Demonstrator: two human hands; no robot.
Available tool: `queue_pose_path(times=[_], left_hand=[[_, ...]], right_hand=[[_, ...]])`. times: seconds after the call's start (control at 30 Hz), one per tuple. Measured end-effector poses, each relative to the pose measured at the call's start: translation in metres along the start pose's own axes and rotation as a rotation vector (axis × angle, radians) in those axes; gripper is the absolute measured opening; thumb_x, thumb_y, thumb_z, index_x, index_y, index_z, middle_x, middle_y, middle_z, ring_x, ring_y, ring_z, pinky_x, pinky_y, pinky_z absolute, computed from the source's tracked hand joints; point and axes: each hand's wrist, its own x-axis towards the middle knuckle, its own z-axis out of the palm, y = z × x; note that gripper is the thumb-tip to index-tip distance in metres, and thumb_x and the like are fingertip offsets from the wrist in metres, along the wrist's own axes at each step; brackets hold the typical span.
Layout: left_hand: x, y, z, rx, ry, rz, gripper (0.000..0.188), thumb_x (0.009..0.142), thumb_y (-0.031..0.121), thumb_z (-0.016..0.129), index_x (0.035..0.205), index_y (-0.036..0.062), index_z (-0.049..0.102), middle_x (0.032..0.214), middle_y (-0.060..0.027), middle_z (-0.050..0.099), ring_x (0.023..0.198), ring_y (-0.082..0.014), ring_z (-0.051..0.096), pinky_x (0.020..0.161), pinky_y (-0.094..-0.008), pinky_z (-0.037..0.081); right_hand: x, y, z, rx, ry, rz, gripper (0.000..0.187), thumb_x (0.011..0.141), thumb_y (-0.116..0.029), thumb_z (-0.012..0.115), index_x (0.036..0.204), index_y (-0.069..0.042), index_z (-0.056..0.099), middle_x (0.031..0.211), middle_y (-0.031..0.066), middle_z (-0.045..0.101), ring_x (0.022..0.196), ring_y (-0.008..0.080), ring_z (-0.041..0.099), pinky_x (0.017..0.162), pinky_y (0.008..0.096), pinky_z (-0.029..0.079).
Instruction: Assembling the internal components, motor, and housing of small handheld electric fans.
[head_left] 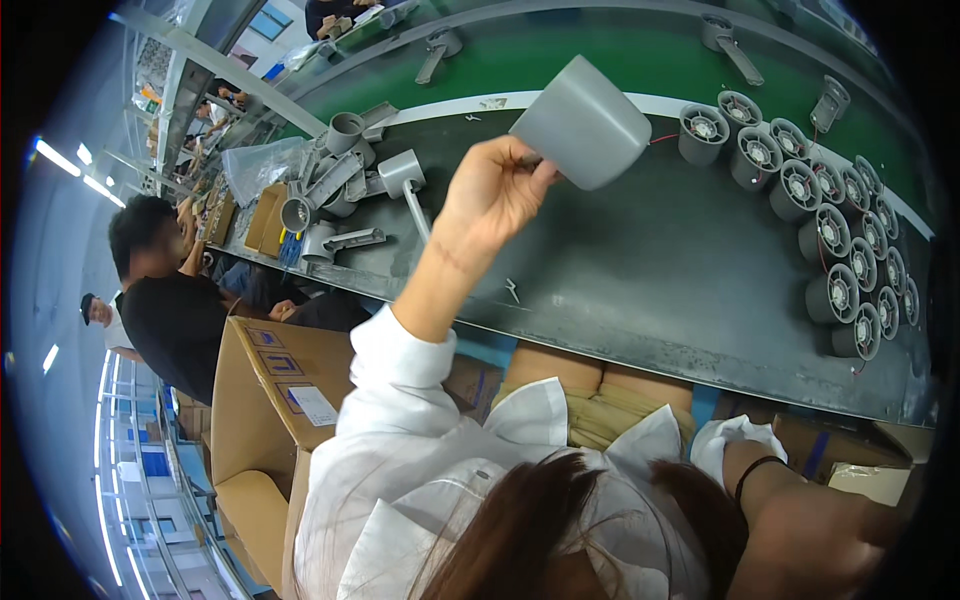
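Note:
My left hand (497, 192) is raised over the dark work table. Its thumb and fingers pinch the rim of a grey plastic cup-shaped housing (585, 125), which is tilted with its closed end up to the right. A thin red wire shows just beyond it. Down at the lower right, beside my body, is my right hand (825, 530), blurred, with its fingers not clearly visible. Several round grey housings with fans inside (797, 190) stand grouped on the right of the table, some with red wires.
Grey housings with handle-like arms (335, 180) are heaped on the table's left, near a plastic bag (262, 165). More grey parts (735, 55) lie on the green belt (600, 35) behind. A large open carton (270, 380) stands at my left, near a seated co-worker (175, 300).

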Motion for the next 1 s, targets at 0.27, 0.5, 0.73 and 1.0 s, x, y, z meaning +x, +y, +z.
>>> queue_pose_path(times=[0.27, 0.5, 0.73, 1.0], left_hand=[[-0.021, -0.028, -0.024, -0.373, -0.183, 0.014, 0.024, 0.089, 0.007, 0.05, 0.105, -0.0112, 0.051, 0.096, -0.0173, 0.05, 0.087, -0.0257, 0.05, 0.072, -0.0276, 0.058], [-0.032, -0.015, -0.028, -0.349, -0.172, 0.016, 0.045, 0.086, 0.016, 0.058, 0.119, -0.0096, 0.044, 0.101, -0.0181, 0.042, 0.085, -0.0241, 0.045, 0.069, -0.024, 0.053], [-0.037, -0.008, -0.041, 0.371, 0.262, 0.477, 0.03, 0.084, 0.001, 0.046, 0.113, 0.0057, 0.046, 0.091, -0.0082, 0.057, 0.087, -0.0211, 0.06, 0.076, -0.0376, 0.051], [-0.008, -0.032, -0.048, 0.749, 0.418, 0.728, 0.029, 0.08, -0.009, 0.05, 0.104, 0.0074, 0.045, 0.087, -0.0068, 0.049, 0.07, -0.0169, 0.061, 0.05, -0.0298, 0.057]], right_hand=[[-0.004, -0.025, -0.021, -0.625, -0.117, -0.11, 0.051, 0.09, -0.031, 0.049, 0.136, -0.009, 0.039, 0.139, 0.0106, 0.038, 0.126, 0.0295, 0.039, 0.102, 0.0529, 0.034], [-0.001, -0.027, -0.051, -1.137, -0.209, -0.201, 0.053, 0.088, -0.029, 0.058, 0.135, -0.012, 0.043, 0.136, 0.0095, 0.044, 0.123, 0.0306, 0.044, 0.099, 0.056, 0.039], [0.0, 0.027, -0.093, -1.91, -0.527, 0.113, 0.041, 0.082, -0.014, 0.069, 0.121, -0.009, 0.058, 0.128, 0.0082, 0.054, 0.117, 0.0294, 0.051, 0.099, 0.046, 0.043], [-0.02, 0.041, -0.185, -2.2, -0.836, 1.089, 0.062, 0.075, -0.003, 0.067, 0.133, -0.009, 0.044, 0.136, 0.0141, 0.045, 0.121, 0.0335, 0.044, 0.096, 0.0392, 0.041]])
